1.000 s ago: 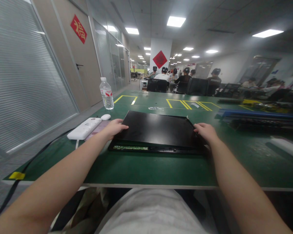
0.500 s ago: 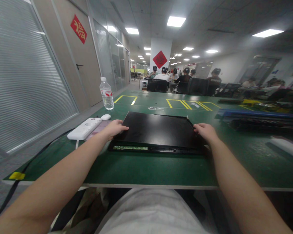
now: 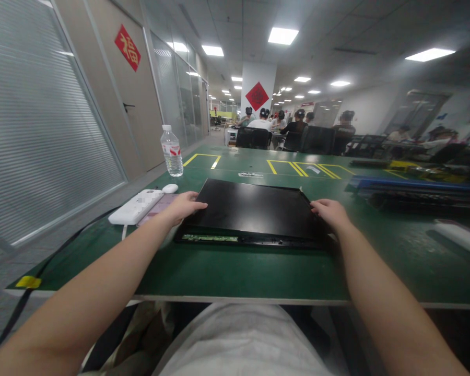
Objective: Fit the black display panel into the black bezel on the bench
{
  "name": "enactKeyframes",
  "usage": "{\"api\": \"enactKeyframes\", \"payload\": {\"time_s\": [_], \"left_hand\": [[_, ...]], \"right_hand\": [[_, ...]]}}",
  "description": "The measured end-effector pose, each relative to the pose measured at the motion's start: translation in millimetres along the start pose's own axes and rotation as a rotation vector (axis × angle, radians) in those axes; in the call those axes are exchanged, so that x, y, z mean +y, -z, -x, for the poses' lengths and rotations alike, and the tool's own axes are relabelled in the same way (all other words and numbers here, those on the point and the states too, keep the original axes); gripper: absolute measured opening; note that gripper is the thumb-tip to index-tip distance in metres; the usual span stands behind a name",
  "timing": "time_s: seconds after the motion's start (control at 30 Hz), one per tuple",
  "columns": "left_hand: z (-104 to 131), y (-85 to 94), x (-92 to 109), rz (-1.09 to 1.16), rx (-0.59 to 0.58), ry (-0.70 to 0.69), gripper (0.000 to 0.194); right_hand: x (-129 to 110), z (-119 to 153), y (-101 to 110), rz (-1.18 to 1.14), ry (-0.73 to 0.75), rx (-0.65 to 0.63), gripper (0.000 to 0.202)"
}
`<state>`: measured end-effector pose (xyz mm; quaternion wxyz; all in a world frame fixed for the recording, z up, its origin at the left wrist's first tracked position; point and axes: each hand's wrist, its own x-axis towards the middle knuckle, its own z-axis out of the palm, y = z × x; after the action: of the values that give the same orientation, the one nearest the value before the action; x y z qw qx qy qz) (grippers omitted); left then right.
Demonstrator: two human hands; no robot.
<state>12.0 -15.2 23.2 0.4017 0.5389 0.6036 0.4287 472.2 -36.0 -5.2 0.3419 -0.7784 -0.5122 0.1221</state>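
Note:
A flat black screen panel (image 3: 254,206) lies in front of me, slightly askew over a shallow black frame (image 3: 266,242). Along the frame's near side a green circuit board strip (image 3: 210,238) shows uncovered. My left hand (image 3: 186,205) grips the panel's left edge, thumb on top and fingers mostly hidden beneath. At the opposite edge, my right hand (image 3: 329,211) pinches the panel's right side between thumb and fingers. What lies under the panel is hidden.
Left of the panel sit a white power strip (image 3: 137,207), a white mouse (image 3: 169,188) and a water bottle (image 3: 172,151). A blue-edged dark stack (image 3: 415,190) and a white bar (image 3: 460,237) lie to the right on the green table (image 3: 238,277). Several people sit farther back.

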Motion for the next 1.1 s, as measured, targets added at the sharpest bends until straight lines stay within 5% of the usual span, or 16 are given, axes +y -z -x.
{"api": "enactKeyframes", "payload": {"time_s": [0.67, 1.1], "left_hand": [[-6.9, 4.1, -10.0, -0.292, 0.015, -0.121, 0.027], [-14.2, 3.2, -17.5, -0.511, 0.004, -0.102, 0.037]], "right_hand": [[6.7, -4.2, -4.1, -0.264, -0.062, -0.009, 0.030], [1.2, -0.2, -3.0, -0.281, -0.082, 0.002, 0.026]]}}
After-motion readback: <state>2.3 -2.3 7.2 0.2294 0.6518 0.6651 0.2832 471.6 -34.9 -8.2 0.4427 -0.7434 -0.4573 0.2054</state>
